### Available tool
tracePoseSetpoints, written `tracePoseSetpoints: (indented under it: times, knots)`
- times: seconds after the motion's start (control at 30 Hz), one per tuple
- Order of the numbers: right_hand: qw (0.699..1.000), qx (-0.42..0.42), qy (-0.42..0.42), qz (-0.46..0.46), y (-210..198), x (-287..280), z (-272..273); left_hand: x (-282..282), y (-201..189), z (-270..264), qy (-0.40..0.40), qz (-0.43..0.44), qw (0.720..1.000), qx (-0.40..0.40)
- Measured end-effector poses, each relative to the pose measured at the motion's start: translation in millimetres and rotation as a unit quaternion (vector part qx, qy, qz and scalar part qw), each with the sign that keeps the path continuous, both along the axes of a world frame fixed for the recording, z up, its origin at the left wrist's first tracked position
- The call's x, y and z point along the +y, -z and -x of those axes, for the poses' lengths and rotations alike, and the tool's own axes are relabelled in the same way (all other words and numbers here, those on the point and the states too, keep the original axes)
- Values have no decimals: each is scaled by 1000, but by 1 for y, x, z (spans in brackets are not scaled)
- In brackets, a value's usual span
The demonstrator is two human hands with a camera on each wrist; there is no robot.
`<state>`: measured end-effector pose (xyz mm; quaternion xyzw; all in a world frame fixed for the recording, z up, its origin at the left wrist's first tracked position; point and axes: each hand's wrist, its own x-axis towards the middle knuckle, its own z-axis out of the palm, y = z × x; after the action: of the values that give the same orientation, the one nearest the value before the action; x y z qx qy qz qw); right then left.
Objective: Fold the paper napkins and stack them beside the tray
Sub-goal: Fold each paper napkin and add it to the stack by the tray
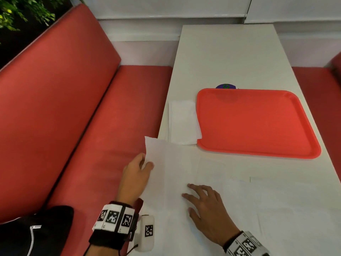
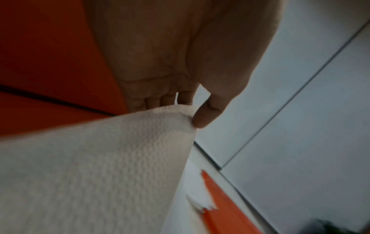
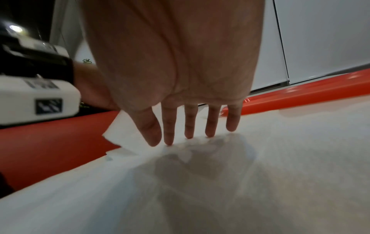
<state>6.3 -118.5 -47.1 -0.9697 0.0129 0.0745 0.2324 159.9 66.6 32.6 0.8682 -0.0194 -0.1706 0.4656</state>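
A white paper napkin [image 1: 171, 163] lies unfolded at the table's near left, its left edge lifted off the table. My left hand [image 1: 140, 169] pinches that raised edge between thumb and fingers; the left wrist view shows the thumb [image 2: 206, 115] on the textured napkin [image 2: 100, 166]. My right hand [image 1: 201, 198] rests on the napkin with straight, spread fingers [image 3: 188, 126] pressing it flat. A stack of folded napkins [image 1: 182, 122] lies against the left side of the red tray [image 1: 258, 124].
More white napkins [image 1: 258, 209] cover the near part of the white table [image 1: 227, 58]. A red bench seat [image 1: 92, 126] runs along the left, with a black bag [image 1: 33, 233] on it. A small purple object [image 1: 226, 86] peeks out behind the tray.
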Motion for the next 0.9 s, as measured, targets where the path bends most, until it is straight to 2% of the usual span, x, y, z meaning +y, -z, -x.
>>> tracePoseSetpoints:
  times: [0.1,0.17,0.2,0.23,0.3,0.37,0.4,0.47,0.53,0.57,0.67,0.73,0.8,0.9]
  knots:
    - [998,-43,22,-31,-9,0,-1,-12,-33,18,18,77,997,13]
    - [984,-70,94,-136,-26,-1,-5,-19,-52,27,24,151,987,56]
    - [962,-66,148,-222,-38,-3,-7,-22,-59,29,27,201,976,84]
    - [924,-52,204,-319,-51,-5,-11,-24,-65,31,28,254,960,113]
    - [818,-5,277,-505,-73,-12,-20,-29,-75,31,20,333,930,154]
    - [712,40,270,-646,-88,-21,-26,-33,-84,28,23,376,909,179]
    - [676,56,256,-688,-95,-25,-27,-34,-87,26,26,386,903,186]
    - [645,72,232,-725,-111,-29,-28,-34,-87,20,29,386,901,194]
    - [638,79,240,-727,-121,-32,-29,-33,-86,16,28,362,912,191]
    - [646,79,257,-715,-124,-33,-29,-33,-84,14,27,340,923,177]
    - [693,46,315,-647,-126,-43,-34,-34,-80,13,33,235,966,102]
    - [735,0,326,-595,-129,-50,-36,-39,-78,15,48,162,985,41]
    - [773,-34,321,-547,-131,-57,-36,-47,-79,21,62,106,992,-12]
    - [793,-46,306,-524,-132,-67,-33,-57,-81,31,51,61,995,-65]
